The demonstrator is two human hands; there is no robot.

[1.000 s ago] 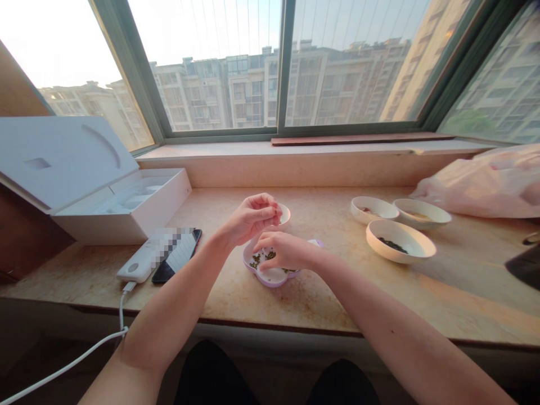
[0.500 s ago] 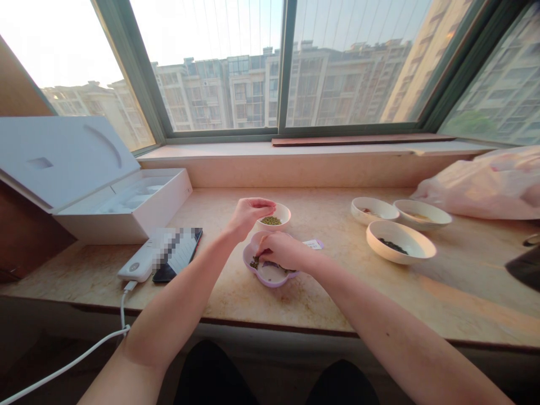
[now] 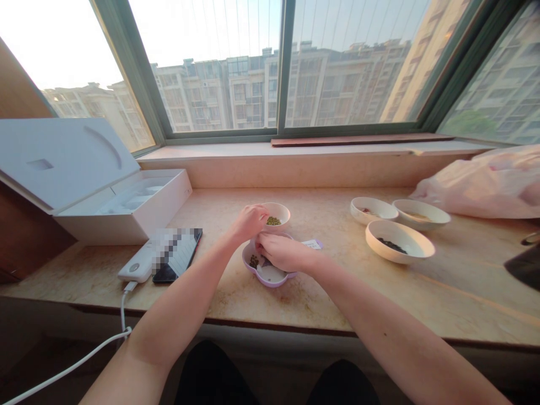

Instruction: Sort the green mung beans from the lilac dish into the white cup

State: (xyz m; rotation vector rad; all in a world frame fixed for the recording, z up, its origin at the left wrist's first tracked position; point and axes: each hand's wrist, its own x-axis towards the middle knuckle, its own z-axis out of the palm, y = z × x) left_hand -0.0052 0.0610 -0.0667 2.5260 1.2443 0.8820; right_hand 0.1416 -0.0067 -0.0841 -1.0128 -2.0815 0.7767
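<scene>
A white bowl (image 3: 282, 211) with green beans (image 3: 273, 221), likely mung beans, stands in the middle of the counter. My left hand (image 3: 250, 220) is at its left rim, fingers curled together; whatever they hold is hidden. Just nearer to me sits a purple-rimmed divided dish (image 3: 271, 283) with lobed sides. Over its back part is my right hand (image 3: 282, 251), fingertips pinched downward, with their contents out of sight. Dark beans (image 3: 253, 261) lie in the dish's left compartment. My right hand covers much of the dish.
To the right stand three white bowls, the nearest (image 3: 411, 254) holding dark pieces. A plastic bag (image 3: 485, 183) lies behind them. At left are an open white box (image 3: 164, 194), a white power bank (image 3: 137, 264) with a cable, and a phone (image 3: 179, 261). A small label (image 3: 313, 244) lies beside the dish.
My left hand has drawn back and down from above the bean bowl to its left rim. My right hand has shifted slightly up, uncovering the dark beans in the left compartment.
</scene>
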